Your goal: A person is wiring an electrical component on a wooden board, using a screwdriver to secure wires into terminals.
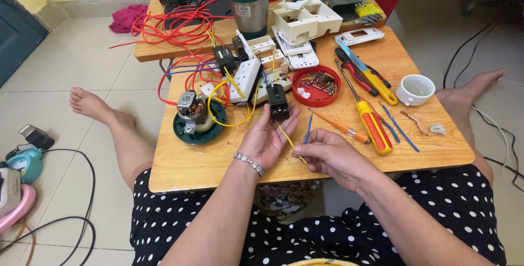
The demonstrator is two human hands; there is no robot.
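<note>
At the frame's centre, the left hand (267,138) is cupping a black switch (278,103) upright, while the right hand (330,154), just lower right, is pinching its yellow wire (289,141) running diagonally between them above the desk (218,162).

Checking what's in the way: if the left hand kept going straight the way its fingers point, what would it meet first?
The left hand already cradles the black switch block; straight beyond it lies the white socket panel, probably first, though depth is unclear.

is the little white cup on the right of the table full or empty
Empty: the white cup stands upright on the wooden table, and its bare white inside shows down to the bottom.
</note>
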